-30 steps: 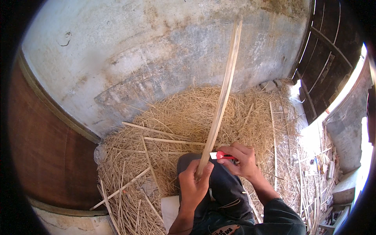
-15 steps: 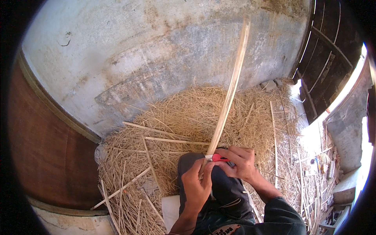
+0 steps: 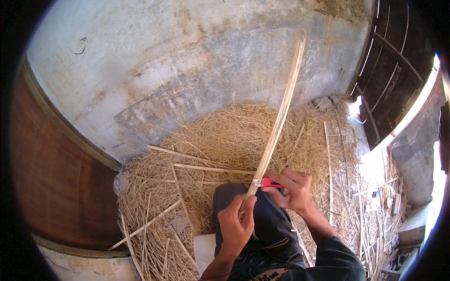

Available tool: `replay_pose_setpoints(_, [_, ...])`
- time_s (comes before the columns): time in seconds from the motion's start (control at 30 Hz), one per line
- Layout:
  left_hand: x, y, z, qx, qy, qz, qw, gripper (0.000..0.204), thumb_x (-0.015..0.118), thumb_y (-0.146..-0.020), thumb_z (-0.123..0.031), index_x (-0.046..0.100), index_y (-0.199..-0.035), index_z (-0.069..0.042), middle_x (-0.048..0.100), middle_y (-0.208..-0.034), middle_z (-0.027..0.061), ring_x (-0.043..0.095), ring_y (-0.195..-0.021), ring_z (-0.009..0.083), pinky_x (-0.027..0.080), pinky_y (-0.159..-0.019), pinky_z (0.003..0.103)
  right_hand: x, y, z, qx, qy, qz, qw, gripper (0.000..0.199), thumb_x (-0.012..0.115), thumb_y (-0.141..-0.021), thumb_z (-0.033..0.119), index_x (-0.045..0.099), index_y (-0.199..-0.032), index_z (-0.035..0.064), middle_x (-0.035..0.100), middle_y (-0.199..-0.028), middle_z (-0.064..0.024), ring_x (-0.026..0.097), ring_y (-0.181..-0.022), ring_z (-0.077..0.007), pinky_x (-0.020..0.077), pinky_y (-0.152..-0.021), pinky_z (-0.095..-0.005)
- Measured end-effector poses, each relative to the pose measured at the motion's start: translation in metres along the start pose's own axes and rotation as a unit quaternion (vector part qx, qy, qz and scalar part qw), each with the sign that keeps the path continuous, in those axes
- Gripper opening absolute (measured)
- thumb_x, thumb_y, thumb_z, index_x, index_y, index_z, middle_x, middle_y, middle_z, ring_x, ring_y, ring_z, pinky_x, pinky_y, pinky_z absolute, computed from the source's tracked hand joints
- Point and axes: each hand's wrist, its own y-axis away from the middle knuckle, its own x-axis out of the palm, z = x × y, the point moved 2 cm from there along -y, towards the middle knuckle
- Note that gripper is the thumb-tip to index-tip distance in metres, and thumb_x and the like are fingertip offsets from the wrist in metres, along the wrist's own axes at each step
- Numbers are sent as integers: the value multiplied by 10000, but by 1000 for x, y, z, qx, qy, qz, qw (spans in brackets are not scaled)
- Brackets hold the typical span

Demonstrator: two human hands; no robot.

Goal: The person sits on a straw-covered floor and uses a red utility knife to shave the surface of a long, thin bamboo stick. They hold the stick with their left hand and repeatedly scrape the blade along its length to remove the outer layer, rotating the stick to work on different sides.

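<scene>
A long pale wooden strip (image 3: pixel 281 114) slants up and away from my lap, its far end in front of the wall. Its near end is pinched between the thumb and fingers of my left hand (image 3: pixel 236 223). My right hand (image 3: pixel 292 188) is closed on a red-handled utility knife (image 3: pixel 270 182). The knife's blade lies across the strip just beyond my left fingertips. Below both hands are my dark-trousered knees (image 3: pixel 269 220).
Straw-like shavings (image 3: pixel 225 136) cover much of the floor, with several loose strips (image 3: pixel 199 159) at left. A stained plaster wall (image 3: pixel 187 61) rises ahead. A brown panel (image 3: pixel 61 178) stands at left, a dark wooden door (image 3: pixel 391 61) at far right.
The knife in my right hand has slid a little up along the strip, away from my left hand. The strip's far end has shifted slightly right and down.
</scene>
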Motion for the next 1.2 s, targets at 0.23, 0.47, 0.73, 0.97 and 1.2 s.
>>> replay_pose_setpoints(0.23, [-1, 21, 9, -67, 10, 31, 997, 220, 681, -1063, -196, 726, -1010, 13, 578, -629, 75, 490, -523, 76, 407, -485, 294, -6, -20, -37, 76, 6, -77, 994, 266, 882, -814, 199, 820, -1052, 99, 764, -825, -96, 730, -671, -239, 562, -595, -324])
replay_pose_setpoints(0.47, [-7, 31, 23, -90, -3, 56, 994, 284, 655, -1078, -252, 736, -1008, 11, 622, -658, 48, 514, -533, 68, 396, -492, 278, 1, -31, -75, 111, -7, -98, 989, 228, 849, -879, 221, 832, -1035, 56, 776, -813, -105, 726, -663, -214, 544, -589, -303])
replay_pose_setpoints(0.73, [-8, 57, 44, -108, 7, 60, 992, 247, 690, -1055, -220, 724, -977, 12, 599, -633, 113, 525, -520, 112, 429, -501, 318, -12, -54, -145, 202, 35, -171, 964, 308, 794, -951, 298, 818, -1124, 44, 780, -849, -139, 709, -687, -187, 543, -656, -349])
replay_pose_setpoints(0.97, [-27, 89, 62, -203, 35, 165, 965, 264, 695, -1055, -264, 763, -1007, -14, 579, -631, 43, 503, -571, 61, 398, -529, 285, -37, -28, -282, 336, 111, -45, 934, 530, 677, -989, 563, 818, -1154, 79, 723, -765, -121, 642, -664, -211, 514, -654, -397])
replay_pose_setpoints(1.2, [-24, 49, 85, -216, 128, 106, 962, 252, 659, -1076, -229, 763, -1022, -6, 609, -693, -12, 503, -641, 25, 381, -563, 240, 21, 101, -330, 390, 137, 338, 845, 530, 740, -933, 588, 824, -1115, 97, 793, -1047, -196, 754, -1023, -333, 574, -924, -448])
